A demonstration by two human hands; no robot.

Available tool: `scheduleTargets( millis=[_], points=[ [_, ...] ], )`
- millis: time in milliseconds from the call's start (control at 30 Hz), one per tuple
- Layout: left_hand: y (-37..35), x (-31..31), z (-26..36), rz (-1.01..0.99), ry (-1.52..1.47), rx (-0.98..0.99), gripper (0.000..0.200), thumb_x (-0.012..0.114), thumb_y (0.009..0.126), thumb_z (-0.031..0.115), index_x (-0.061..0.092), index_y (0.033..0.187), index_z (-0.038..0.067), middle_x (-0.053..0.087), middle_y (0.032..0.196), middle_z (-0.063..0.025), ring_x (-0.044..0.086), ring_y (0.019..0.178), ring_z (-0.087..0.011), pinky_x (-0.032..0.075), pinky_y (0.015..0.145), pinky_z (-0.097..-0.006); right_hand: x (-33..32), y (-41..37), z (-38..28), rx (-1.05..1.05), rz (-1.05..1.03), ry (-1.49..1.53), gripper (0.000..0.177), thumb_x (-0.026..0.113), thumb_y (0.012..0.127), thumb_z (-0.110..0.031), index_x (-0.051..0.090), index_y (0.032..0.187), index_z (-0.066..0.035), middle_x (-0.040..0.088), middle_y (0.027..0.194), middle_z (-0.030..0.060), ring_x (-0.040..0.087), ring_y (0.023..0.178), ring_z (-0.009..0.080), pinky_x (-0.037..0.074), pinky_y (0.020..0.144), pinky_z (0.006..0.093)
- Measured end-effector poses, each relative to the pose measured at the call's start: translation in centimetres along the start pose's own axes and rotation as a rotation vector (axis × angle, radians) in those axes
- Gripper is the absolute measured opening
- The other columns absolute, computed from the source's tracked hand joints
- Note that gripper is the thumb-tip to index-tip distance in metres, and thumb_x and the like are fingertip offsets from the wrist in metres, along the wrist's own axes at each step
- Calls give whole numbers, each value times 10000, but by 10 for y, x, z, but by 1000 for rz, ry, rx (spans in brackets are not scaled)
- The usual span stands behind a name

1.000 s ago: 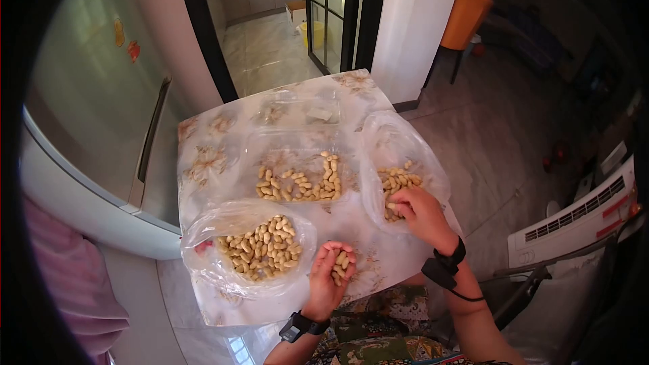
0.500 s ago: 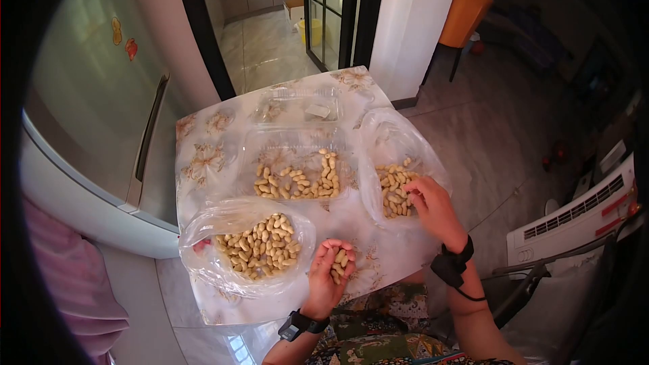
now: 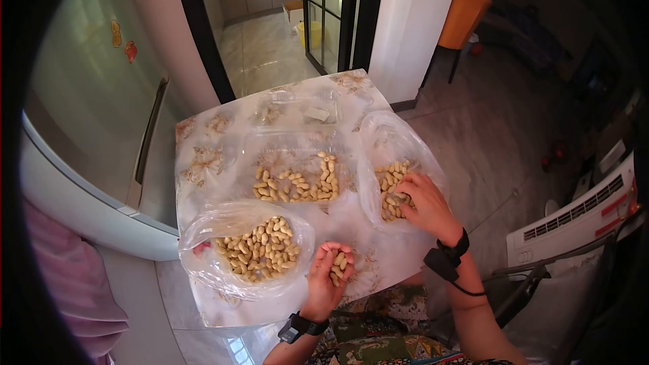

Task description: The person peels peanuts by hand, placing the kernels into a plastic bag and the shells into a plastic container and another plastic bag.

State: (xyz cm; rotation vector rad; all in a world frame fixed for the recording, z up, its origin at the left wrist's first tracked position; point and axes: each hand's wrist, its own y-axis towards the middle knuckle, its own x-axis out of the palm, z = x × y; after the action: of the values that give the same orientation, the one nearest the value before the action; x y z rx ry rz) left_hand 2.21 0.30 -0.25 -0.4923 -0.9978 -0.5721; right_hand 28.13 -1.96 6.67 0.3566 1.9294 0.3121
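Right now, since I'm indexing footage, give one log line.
left hand: cupping tan unshelled peanuts | right hand: at more peanuts in rightmost clear plastic bag | grip unclear

Tbl. (image 3: 389,253) holds 2 plastic bags (image 3: 196,230) (image 3: 387,136) & clear container (image 3: 287,143).

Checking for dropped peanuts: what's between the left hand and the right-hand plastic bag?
Bare flower-patterned tabletop between left hand and right-hand plastic bag; nothing loose shows there. Seen in the head view.
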Motion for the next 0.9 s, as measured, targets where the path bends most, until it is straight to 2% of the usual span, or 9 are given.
scheduleTargets(
  millis=[67, 133, 233, 333, 467, 533, 633, 900],
  points=[
    [0, -1, 0, -15, 3, 3, 144, 471, 1008, 206, 525, 1092, 102, 588, 1051, -60, 552, 899, -149, 440, 687, -246, 4, 1, 0, 15, 2, 36, 252, 710, 688, -83, 600, 913, -56, 571, 952, 92, 543, 964, 316, 457, 805, 389],
    [0, -1, -1, -23, -13, 5, 145, 468, 1009, 202, 524, 1093, 97, 587, 1052, -65, 550, 896, -150, 436, 682, -246, 8, 2, -2, 90, -80, 57, 165, 716, 687, -70, 616, 818, -54, 565, 880, 96, 544, 936, 308, 453, 779, 387],
    [0, -1, 0, -18, -8, 8, 148, 464, 1010, 199, 521, 1096, 93, 586, 1057, -69, 546, 895, -149, 433, 679, -248, 13, 3, -1, 76, -87, 35, 134, 715, 700, -70, 613, 787, -54, 555, 836, 89, 555, 878, 296, 457, 738, 383],
    [-1, 0, 2, -20, 9, -7, 152, 455, 1013, 197, 515, 1104, 91, 583, 1061, -70, 542, 890, -146, 427, 670, -246, 12, 2, -5, 150, 23, 97, 128, 706, 718, -75, 616, 809, -63, 566, 827, 77, 569, 839, 287, 461, 708, 376],
    [-1, 4, 1, -2, 15, -8, 150, 452, 1015, 188, 511, 1112, 90, 580, 1060, -71, 538, 887, -141, 420, 657, -243, 2, 2, -14, 176, 21, 147, 116, 685, 741, -70, 613, 831, -69, 578, 836, 73, 578, 826, 289, 463, 688, 372],
    [-1, 6, 0, 15, 0, 2, 118, 469, 1005, 162, 519, 1082, 87, 573, 1031, -88, 527, 849, -147, 405, 601, -226, 5, 2, -13, 212, -68, 246, 124, 666, 738, -56, 602, 842, -70, 585, 848, 85, 581, 850, 304, 464, 702, 386],
    [0, 6, 0, 2, -10, 13, 119, 472, 1003, 158, 523, 1083, 86, 575, 1024, -89, 527, 844, -147, 405, 602, -225, 17, 3, -14, 123, -75, 158, 140, 655, 721, -41, 589, 841, -66, 585, 845, 93, 581, 853, 314, 464, 710, 403],
    [0, 4, -1, 4, -4, 24, 128, 487, 998, 166, 532, 1089, 88, 577, 1021, -94, 533, 842, -150, 408, 605, -226, 26, 7, -13, 133, -58, 160, 139, 633, 724, -26, 574, 843, -67, 589, 829, 105, 579, 844, 327, 461, 708, 418]
  ],
)
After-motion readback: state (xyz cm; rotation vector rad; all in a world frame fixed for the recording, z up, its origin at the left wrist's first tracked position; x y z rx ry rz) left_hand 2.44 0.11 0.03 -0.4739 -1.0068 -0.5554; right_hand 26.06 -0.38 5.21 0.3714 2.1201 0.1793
